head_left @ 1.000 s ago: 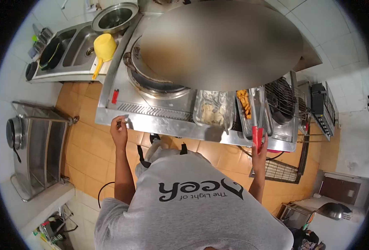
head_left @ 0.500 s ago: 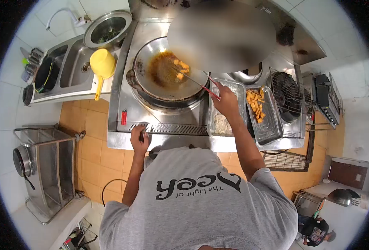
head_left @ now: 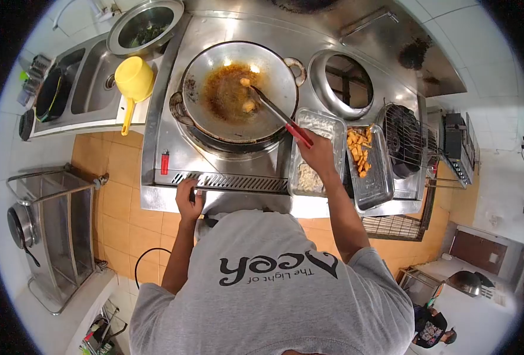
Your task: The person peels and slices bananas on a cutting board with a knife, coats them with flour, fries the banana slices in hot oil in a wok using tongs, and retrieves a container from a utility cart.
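Note:
My right hand (head_left: pixel 318 155) is closed around the red handle of a pair of tongs (head_left: pixel 268 102), whose tips reach into a large wok (head_left: pixel 200 115). Brown bubbling oil (head_left: pixel 223 97) fills the wok's bottom, with a fried piece (head_left: pixel 248 106) near the tongs and another piece at their tips. My left hand (head_left: pixel 189 200) lies on the stove's front edge, thumb apart, holding nothing I can see. Under my right wrist is a clear tray (head_left: pixel 300 188) with pale, flour-like coating. Beside it, a second tray (head_left: pixel 380 190) holds golden fried pieces (head_left: pixel 359 151).
A red lighter (head_left: pixel 165 162) lies left of the wok. Farther left are a yellow dipper (head_left: pixel 134 80), a sink (head_left: pixel 93 89) and a pot (head_left: pixel 117 38) of greens. A ring burner (head_left: pixel 318 89) and a wire grill rack (head_left: pixel 401 139) stand right. Another person (head_left: pixel 432 328) is far off.
The tongs' arms, spread before, now look closed together. The clustered fried pieces in the wok have separated. The blurred patch over the back of the stove is gone. My left hand stays on the edge.

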### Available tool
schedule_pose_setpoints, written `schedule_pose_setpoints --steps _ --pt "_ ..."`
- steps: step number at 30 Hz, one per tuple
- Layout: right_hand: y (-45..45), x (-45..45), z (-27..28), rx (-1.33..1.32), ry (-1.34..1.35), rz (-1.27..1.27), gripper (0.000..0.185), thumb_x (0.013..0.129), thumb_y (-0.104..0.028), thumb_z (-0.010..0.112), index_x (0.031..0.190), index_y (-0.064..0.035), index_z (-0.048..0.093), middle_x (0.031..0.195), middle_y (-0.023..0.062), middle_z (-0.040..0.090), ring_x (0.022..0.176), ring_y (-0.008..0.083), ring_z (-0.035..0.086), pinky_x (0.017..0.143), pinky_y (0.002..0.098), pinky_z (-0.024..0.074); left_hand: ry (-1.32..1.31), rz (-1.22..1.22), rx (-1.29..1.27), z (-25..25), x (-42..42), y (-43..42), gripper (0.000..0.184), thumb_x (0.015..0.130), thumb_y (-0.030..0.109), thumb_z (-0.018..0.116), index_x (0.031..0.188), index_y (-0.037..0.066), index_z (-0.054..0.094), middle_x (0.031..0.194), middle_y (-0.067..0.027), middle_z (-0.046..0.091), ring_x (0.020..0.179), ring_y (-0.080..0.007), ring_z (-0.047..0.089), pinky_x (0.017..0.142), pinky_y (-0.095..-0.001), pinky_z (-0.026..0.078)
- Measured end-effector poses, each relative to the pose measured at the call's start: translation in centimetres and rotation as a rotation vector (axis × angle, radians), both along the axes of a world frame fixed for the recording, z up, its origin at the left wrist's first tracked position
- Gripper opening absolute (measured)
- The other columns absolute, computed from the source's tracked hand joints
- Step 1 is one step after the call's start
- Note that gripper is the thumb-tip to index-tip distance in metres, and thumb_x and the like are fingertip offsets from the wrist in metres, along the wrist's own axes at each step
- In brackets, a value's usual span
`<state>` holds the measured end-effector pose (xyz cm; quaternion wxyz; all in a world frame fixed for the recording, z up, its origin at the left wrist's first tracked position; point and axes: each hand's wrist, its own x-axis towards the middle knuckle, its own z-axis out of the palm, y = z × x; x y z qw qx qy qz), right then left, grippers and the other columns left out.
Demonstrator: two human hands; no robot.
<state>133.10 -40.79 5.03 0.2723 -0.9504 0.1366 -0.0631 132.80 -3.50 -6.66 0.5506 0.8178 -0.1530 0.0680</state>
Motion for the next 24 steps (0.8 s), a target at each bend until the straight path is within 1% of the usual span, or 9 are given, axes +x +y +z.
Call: schedule_pose_setpoints --steps 1,4,5,9,12,16,19,20,24 --pt "-0.1 -0.1 0.1 0.042 0.003 -0.009 0.031 0.081 -0.026 0.068 0.104 -0.0048 0.067 0.075 0.0188 0.066 0.068 0.0303 0.066 0.063 0.039 0.0513 0.021 -0.003 0.009 -0.7 -0.1 0.3 0.026 0.074 0.009 0.059 0.097 -0.002 0.061 0.1 -0.0197 0.06 0.094 -0.0353 0.057 0.083 -0.0384 0.046" --pt "-2.3 -0.4 -2.3 0.311 0.068 -0.038 0.03 0.088 -0.029 0.065 0.099 -0.0007 0.068 0.067 0.0043 0.063 0.057 0.018 0.06 0.056 0.0318 0.0469 -0.011 0.001 0.029 -1.0 -0.1 0.4 0.026 0.073 0.008 0.059 0.097 -0.002 0.061 0.1 -0.0197 0.06 0.093 -0.0346 0.058 0.082 -0.0373 0.046" --pt "-3.1 -0.4 -3.5 0.476 0.062 -0.028 0.033 0.086 -0.032 0.066 0.1 -0.0025 0.069 0.063 0.0035 0.058 0.052 0.009 0.05 0.048 0.0262 0.0415 0.025 0.005 -0.01 -0.9 -0.2 0.3 0.026 0.072 0.008 0.059 0.097 -0.002 0.061 0.1 -0.0199 0.06 0.093 -0.0342 0.058 0.081 -0.0369 0.047" --pt "-3.3 -1.2 -1.6 0.982 0.233 -0.197 0.023 0.09 -0.029 0.063 0.092 -0.0066 0.068 0.064 -0.0036 0.052 0.046 0.0004 0.034 0.04 0.0191 0.0207 -0.036 -0.004 -0.007 -0.6 0.0 0.2 0.026 0.072 0.008 0.059 0.096 -0.001 0.062 0.099 -0.0192 0.06 0.092 -0.0339 0.058 0.079 -0.0371 0.047" --pt "-3.6 -1.8 -1.4 1.112 0.295 -0.257 0.026 0.09 -0.031 0.063 0.094 -0.0059 0.067 0.067 -0.0032 0.054 0.046 0.001 0.035 0.04 0.0193 0.0224 -0.077 -0.011 0.011 -0.3 0.2 0.2 0.025 0.072 0.007 0.059 0.096 -0.001 0.062 0.098 -0.0185 0.06 0.091 -0.0329 0.058 0.077 -0.0366 0.047" --pt "-2.8 -2.7 -0.6 0.86 0.277 -0.188 0.034 0.089 -0.032 0.064 0.109 -0.0046 0.067 0.066 0.0013 0.058 0.05 0.0051 0.043 0.044 0.0212 0.0336 -0.055 -0.005 0.0 0.1 0.1 0.1 0.024 0.071 0.007 0.059 0.094 0.0 0.062 0.095 -0.0178 0.06 0.087 -0.0319 0.058 0.075 -0.0358 0.047" --pt "1.4 -3.4 1.0 0.199 -0.028 0.151 0.035 0.087 -0.03 0.066 0.111 -0.0037 0.065 0.073 0.0112 0.065 0.055 0.017 0.057 0.055 0.0294 0.0472 -0.074 -0.009 0.015 0.2 0.1 0.0 0.022 0.071 0.007 0.059 0.092 0.0 0.062 0.093 -0.0174 0.061 0.088 -0.0325 0.058 0.077 -0.0366 0.047" --pt "2.4 -3.4 1.4 0.167 0.008 0.159 0.036 0.084 -0.026 0.068 0.111 -0.0028 0.065 0.085 0.0191 0.067 0.068 0.0297 0.066 0.066 0.0375 0.0519 -0.073 -0.014 0.012 0.0 0.2 0.0 0.022 0.071 0.007 0.059 0.091 0.0 0.062 0.092 -0.0173 0.061 0.088 -0.0327 0.058 0.078 -0.0369 0.047" --pt "4.5 -4.1 -0.2 0.007 -0.05 0.22 0.034 0.082 -0.022 0.067 0.111 -0.0041 0.064 0.089 0.0191 0.066 0.075 0.0344 0.066 0.066 0.0399 0.0529 -0.068 -0.002 -0.006 0.2 0.3 -0.1 0.02 0.071 0.005 0.058 0.089 -0.001 0.062 0.091 -0.0175 0.062 0.089 -0.0338 0.058 0.081 -0.038 0.046"
